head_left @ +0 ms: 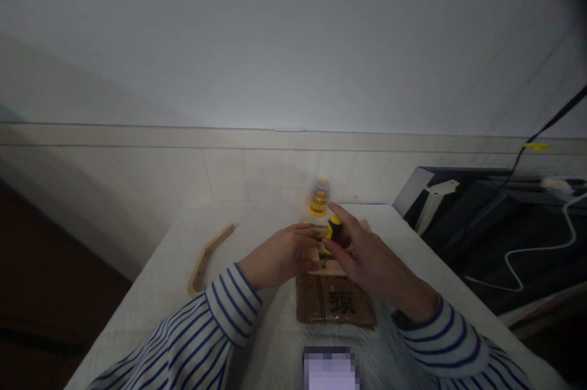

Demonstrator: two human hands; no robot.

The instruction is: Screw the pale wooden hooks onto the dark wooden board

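The right hand (pixel 367 252) has its thumb and fingers closed round a yellow and black tool handle (pixel 334 226), which stands roughly upright between them, its lower end down by the wooden pieces (pixel 337 268) that lie under and between both sets of fingers. The left hand (pixel 288 255) is half bent, its thumb on the near side and its fingers on the far side of those pieces, touching them; whether it grips them firmly or only rests there, I cannot tell. A small dark spot shows in the near wooden strip, just beside the left thumb tip. Below the fingertips, on the wearer's side, a brown packet (pixel 337 304) with dark printing lies flat, partly beneath the wood, and nearer still is a phone (pixel 331 371) with a blurred-out screen. Just beyond the fingers stands a clear and yellow container (pixel 319 197), close to the right index finger. Well apart to the left of the left fingers, a bent wooden piece (pixel 208 258) lies on the white table (pixel 270 329). Far to the right of the right fingers, past the table edge, a white cable (pixel 541 250) loops over dark objects
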